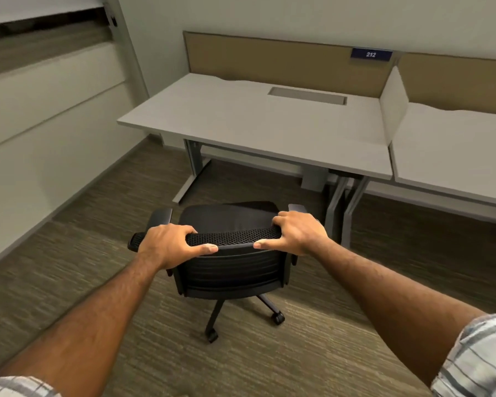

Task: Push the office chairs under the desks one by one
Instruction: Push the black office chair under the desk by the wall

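A black office chair with a mesh backrest stands on the carpet, its seat facing a white desk. The chair's front edge lies a short way before the desk's front edge, its seat outside the desk. My left hand grips the top rail of the backrest at its left end, fingers over the top and thumb along the back. My right hand grips the same rail at its right end in the same way. Both armrests show beside the seat.
A tan partition with a blue "212" tag backs the desk. A white divider separates it from a second desk on the right. Grey desk legs flank the knee space. A wall runs along the left.
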A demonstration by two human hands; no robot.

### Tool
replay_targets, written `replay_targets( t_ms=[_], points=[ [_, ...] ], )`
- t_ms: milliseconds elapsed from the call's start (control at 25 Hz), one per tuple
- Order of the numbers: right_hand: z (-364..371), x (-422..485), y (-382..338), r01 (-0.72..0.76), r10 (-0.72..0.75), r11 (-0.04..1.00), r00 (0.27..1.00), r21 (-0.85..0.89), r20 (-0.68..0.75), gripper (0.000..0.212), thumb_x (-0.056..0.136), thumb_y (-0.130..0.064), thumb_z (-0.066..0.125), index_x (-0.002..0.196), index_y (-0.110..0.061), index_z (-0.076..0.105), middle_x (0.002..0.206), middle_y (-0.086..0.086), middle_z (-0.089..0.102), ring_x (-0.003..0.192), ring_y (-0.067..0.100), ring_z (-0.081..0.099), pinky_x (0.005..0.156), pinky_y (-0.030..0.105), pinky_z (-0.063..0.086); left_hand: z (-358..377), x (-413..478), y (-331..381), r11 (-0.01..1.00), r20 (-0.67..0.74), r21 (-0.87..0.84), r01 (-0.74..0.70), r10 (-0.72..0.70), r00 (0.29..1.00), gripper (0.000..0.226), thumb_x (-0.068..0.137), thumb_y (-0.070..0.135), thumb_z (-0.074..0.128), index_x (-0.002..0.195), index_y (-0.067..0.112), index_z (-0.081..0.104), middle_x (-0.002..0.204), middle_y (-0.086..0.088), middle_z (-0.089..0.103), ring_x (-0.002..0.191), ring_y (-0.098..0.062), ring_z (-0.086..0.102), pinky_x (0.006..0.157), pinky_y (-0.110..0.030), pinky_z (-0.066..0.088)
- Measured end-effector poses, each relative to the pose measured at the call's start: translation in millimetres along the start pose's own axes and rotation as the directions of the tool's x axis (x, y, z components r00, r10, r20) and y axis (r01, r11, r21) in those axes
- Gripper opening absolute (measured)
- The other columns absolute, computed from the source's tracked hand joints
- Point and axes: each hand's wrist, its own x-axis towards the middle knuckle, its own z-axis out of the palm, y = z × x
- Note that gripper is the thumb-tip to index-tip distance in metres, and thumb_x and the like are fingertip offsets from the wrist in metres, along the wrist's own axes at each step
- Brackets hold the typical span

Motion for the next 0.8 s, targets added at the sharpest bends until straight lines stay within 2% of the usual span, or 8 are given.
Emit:
replay_targets(
  t_ms=[160, 280, 480, 600, 800],
  points=[
    [-2.4, 73.0, -34.6, -0.014, 0.014, 1.0, 1.0, -0.013, -0.022, 0.092, 0.067, -0.105, 0.029, 0.084, -0.022, 0.062, 0.081, -0.008, 0.057, 0.073, 0.011, 0.055, 0.065, 0.035, 0.049, -16.4, 49.3, -73.2, 1.0, -0.013, 0.009, -0.028, 0.028, 1.0, 0.107, 0.05, 0.11, 0.017, 0.109, 0.037, 0.069, 0.085, 0.014, 0.068, 0.084, -0.011, 0.064, 0.072, -0.033, 0.048],
    [4.5, 118.9, -71.3, -0.061, 0.06, 0.998, 0.998, -0.029, -0.032, 0.091, 0.068, -0.104, 0.029, 0.089, -0.023, 0.063, 0.085, -0.009, 0.058, 0.076, 0.011, 0.055, 0.066, 0.034, 0.05, -26.1, 79.8, -133.3, 0.998, 0.007, 0.001, -0.067, 0.067, 0.998, 0.105, 0.051, 0.11, 0.019, 0.109, 0.037, 0.068, 0.084, 0.015, 0.066, 0.083, -0.009, 0.063, 0.076, -0.034, 0.05],
    [11.7, 185.8, -126.7, -0.153, 0.151, 0.988, 0.986, -0.029, -0.073, 0.101, 0.066, -0.106, 0.021, 0.1, -0.024, 0.068, 0.095, -0.007, 0.063, 0.087, 0.014, 0.059, 0.078, 0.039, 0.054, -43.2, 124.3, -214.8, 0.993, -0.004, -0.024, -0.118, 0.118, 0.993, 0.103, 0.053, 0.108, 0.023, 0.113, 0.037, 0.067, 0.094, 0.017, 0.067, 0.089, -0.005, 0.061, 0.077, -0.03, 0.045],
    [12.7, 226.8, -150.9, -0.171, 0.169, 0.985, 0.983, -0.032, -0.072, 0.097, 0.068, -0.106, 0.021, 0.092, -0.023, 0.066, 0.089, -0.007, 0.061, 0.082, 0.014, 0.057, 0.076, 0.039, 0.054, -53.9, 152.9, -258.5, 0.99, 0.0, -0.036, -0.136, 0.136, 0.991, 0.106, 0.051, 0.109, 0.022, 0.117, 0.039, 0.066, 0.098, 0.016, 0.068, 0.092, -0.006, 0.062, 0.079, -0.031, 0.046],
    [8.8, 295.5, -173.5, -0.168, 0.166, 0.986, 0.981, -0.012, -0.102, 0.093, 0.069, -0.105, 0.024, 0.084, -0.022, 0.063, 0.082, -0.009, 0.057, 0.073, 0.01, 0.055, 0.065, 0.033, 0.049, -67.1, 199.3, -321.3, 0.988, -0.096, -0.054, -0.144, 0.139, 0.986, 0.103, 0.054, 0.108, 0.02, 0.117, 0.042, 0.068, 0.106, 0.014, 0.071, 0.098, -0.009, 0.065, 0.082, -0.032, 0.048]
  ],
)
